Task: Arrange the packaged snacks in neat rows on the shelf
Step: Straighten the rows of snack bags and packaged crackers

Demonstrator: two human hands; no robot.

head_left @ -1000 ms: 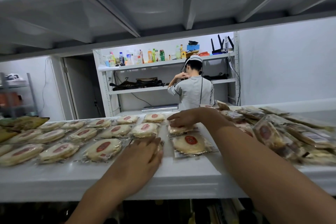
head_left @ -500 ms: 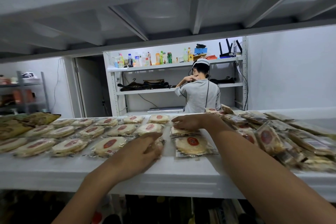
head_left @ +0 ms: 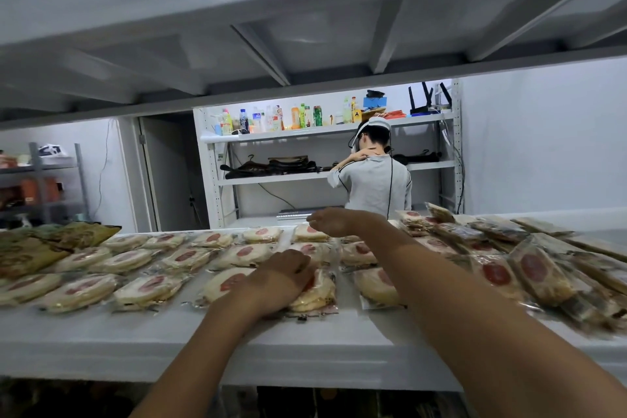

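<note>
Left hand (head_left: 288,276) is on a near-row pack (head_left: 317,297), fingers curled over its top, gripping it. Right hand (head_left: 334,220) is out over a far-row pack (head_left: 310,234), fingers bent and close together. Can't tell if it pinches the wrapper or is just above it.

Snack packs (head_left: 149,290) lie flat on the white shelf (head_left: 203,343) in 3 rows running left to right. Count: 6 near, 6 middle, 5 far; blur makes the left end uncertain. The near-row pack is fifth from left, and the far-row pack is the right end of its row. 1 near pack sits partly behind my right forearm.

Right of the rows is 1 loose pile (head_left: 529,268) of the same packs, overlapping and tilted, too jumbled to count. Far left: 2 dark packs (head_left: 51,243). 1 person (head_left: 373,187) stands beyond the shelf, back to me.
</note>
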